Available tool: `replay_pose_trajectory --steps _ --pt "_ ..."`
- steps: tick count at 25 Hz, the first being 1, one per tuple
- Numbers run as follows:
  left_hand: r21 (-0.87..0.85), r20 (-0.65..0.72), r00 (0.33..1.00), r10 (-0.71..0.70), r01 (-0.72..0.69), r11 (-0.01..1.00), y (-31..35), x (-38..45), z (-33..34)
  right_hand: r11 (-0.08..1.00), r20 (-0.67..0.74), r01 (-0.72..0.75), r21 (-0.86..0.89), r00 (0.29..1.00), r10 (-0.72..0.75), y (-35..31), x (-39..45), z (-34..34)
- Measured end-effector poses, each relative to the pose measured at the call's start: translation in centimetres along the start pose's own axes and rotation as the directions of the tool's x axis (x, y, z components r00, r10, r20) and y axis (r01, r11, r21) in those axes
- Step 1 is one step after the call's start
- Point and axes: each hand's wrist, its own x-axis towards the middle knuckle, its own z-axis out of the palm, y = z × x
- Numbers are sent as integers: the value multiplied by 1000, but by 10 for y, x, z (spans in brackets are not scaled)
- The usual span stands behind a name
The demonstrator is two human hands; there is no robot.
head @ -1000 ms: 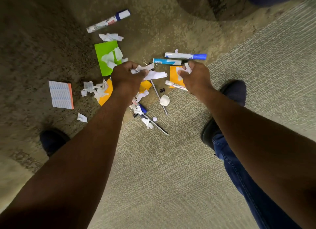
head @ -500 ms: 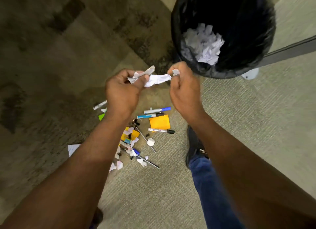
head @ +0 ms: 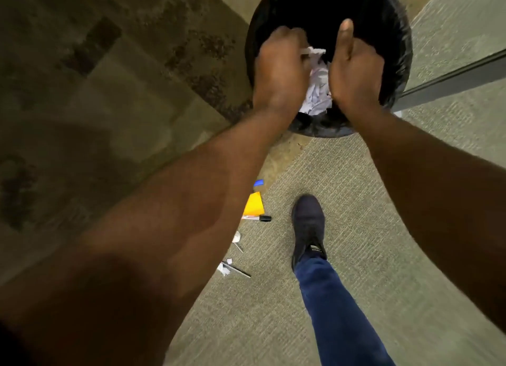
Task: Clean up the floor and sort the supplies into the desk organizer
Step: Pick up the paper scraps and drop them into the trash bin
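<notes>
We reach both arms out over a black-lined trash bin (head: 394,37) standing on the carpet (head: 356,201) at the top of the view. Our left hand (head: 279,67) is curled, knuckles up, and pinches a crumpled white paper scrap (head: 315,51) above the bin's mouth. Our right hand (head: 353,70) hangs just beside it, thumb raised straight; its fingers are hidden from us, so we cannot tell whether it holds anything. Between our two wrists a heap of crumpled paper (head: 317,94) lies inside the bin. Below our left forearm, the remaining supplies sit on the carpet: an orange sticky-note pad (head: 254,203), a marker with a black cap (head: 258,218) just beneath it, a blue cap (head: 258,182) above it, and two thin pens (head: 238,270) among small white paper bits (head: 224,270). Our dark shoe (head: 308,223) and blue trouser leg (head: 336,311) stand to the right of them.
</notes>
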Motion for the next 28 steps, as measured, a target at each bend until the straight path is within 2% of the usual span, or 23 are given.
replay_pose_trajectory --steps 2,3,5,7,10,13,17,21,23,26,28 --pt "136 214 973 86 -116 984 -8 -1 16 997 130 -74 16 989 71 6 4 7" --pt "186 337 936 106 -176 967 -12 -6 21 997 172 -77 0 982 76 8 4 9" --pt "213 476 874 95 -220 952 -21 -21 24 999 151 8 -50 988 0 6 -3 12" --pt "163 429 898 100 -186 969 -34 -41 15 990 21 144 -8 989 -144 -6 -22 15" --pt "-35 185 979 90 -85 996 -56 -79 -8 952 -150 302 48 945 -292 -25 -61 24" --pt "-120 10 1000 -23 24 992 -98 -128 -36 924 -138 375 74 921 -363 -41 -115 47" --pt "-87 -48 970 -239 235 968 -174 -193 -66 908 63 404 108 909 -412 -44 -186 92" --pt "-47 -48 882 -469 467 883 -261 -263 -83 916 283 381 127 871 -402 -32 -249 147" --pt "-7 -48 844 -535 535 845 -308 -294 -83 911 437 396 117 803 -405 -23 -270 178" --pt "31 35 707 -706 705 708 -375 -330 -74 885 614 454 99 673 -414 -15 -286 227" --pt "76 107 633 -767 764 641 -412 -348 -62 842 691 538 31 598 -407 -10 -288 261"
